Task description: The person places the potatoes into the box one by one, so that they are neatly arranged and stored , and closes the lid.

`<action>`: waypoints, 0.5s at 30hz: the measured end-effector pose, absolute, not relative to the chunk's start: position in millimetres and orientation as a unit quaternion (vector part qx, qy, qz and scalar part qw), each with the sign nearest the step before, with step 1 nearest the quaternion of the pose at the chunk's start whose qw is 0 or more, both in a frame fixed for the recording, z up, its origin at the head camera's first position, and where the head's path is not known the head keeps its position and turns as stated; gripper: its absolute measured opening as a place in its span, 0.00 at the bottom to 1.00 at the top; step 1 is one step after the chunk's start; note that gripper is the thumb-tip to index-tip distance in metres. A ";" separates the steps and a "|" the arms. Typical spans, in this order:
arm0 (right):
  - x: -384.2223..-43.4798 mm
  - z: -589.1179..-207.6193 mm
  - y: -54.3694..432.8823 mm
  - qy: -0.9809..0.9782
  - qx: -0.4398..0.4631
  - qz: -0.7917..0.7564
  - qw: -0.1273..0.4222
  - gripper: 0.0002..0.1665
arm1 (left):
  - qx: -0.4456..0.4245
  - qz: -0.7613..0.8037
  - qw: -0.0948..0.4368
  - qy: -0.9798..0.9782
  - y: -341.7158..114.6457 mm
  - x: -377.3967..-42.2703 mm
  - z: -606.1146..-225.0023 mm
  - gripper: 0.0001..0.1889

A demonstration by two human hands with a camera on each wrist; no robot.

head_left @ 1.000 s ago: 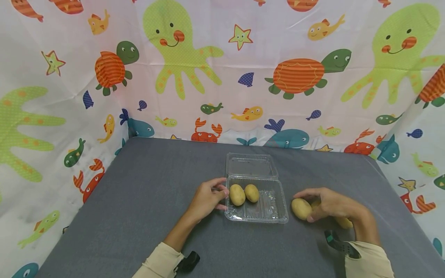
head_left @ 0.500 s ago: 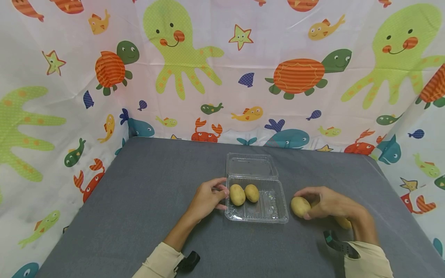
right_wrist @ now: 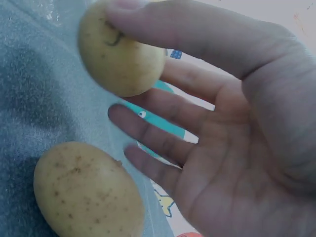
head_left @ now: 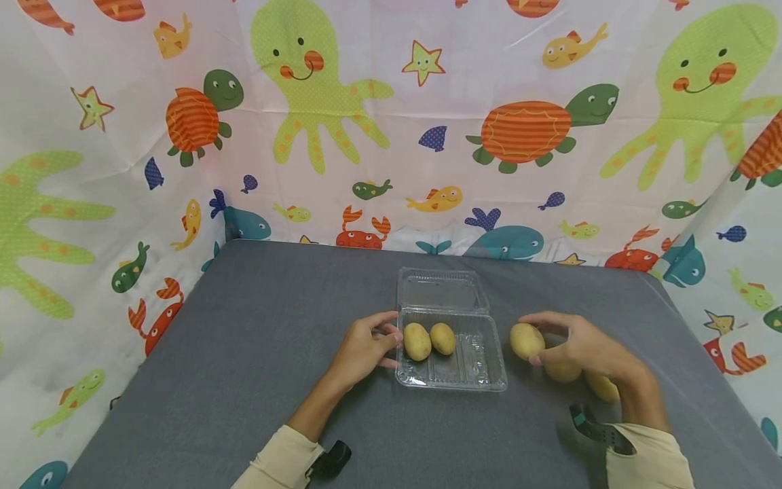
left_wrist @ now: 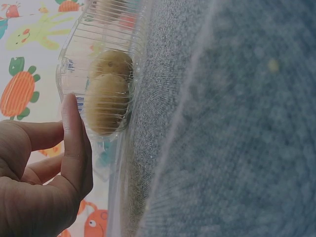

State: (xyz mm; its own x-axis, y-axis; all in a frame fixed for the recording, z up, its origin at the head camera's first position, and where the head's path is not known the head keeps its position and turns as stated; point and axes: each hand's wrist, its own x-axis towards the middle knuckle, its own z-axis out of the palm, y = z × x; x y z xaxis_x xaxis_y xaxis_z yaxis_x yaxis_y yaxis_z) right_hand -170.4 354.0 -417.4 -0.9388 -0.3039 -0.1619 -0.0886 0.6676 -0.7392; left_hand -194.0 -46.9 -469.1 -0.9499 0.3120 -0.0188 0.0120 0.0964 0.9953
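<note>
A clear plastic clamshell container [head_left: 473,360] lies with its lid folded back. Two potatoes, a larger one [head_left: 417,341] and a smaller one [head_left: 442,339], sit side by side in its left part. My left hand [head_left: 366,350] holds the container's left edge by thumb and fingers; the left wrist view shows the fingertips at its rim. To the right of the container, my right hand [head_left: 583,346] pinches a potato [head_left: 527,341] between thumb and fingers, raised off the table. Beneath that hand are another potato [head_left: 562,370] and one by the wrist [head_left: 603,387], each partly hidden.
Grey cloth covers the table [head_left: 275,292]. A white curtain [head_left: 391,102] printed with sea animals hangs behind and along both sides. Dark straps with cameras, such as the right wrist band [head_left: 601,431], sit at the cuffs.
My right hand has lifted the pinched potato upward and slightly away, so the potato beneath shows more. My left hand and the container have stayed put.
</note>
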 end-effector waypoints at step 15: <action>-170.8 -411.2 348.3 0.893 -0.091 -0.429 0.102 0.37 | 0.111 0.664 0.112 0.731 -46.8 -193.4 -468.3 0.25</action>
State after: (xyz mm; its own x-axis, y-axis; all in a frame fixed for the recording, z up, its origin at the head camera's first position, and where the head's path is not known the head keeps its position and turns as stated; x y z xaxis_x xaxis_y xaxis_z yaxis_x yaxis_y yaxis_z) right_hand -170.8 348.3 -411.2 -0.9625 -0.2504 -0.1041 -0.0750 0.6148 -0.7851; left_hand -193.4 -46.8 -468.3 -0.9505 0.3102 -0.0158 0.0137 0.0924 0.9956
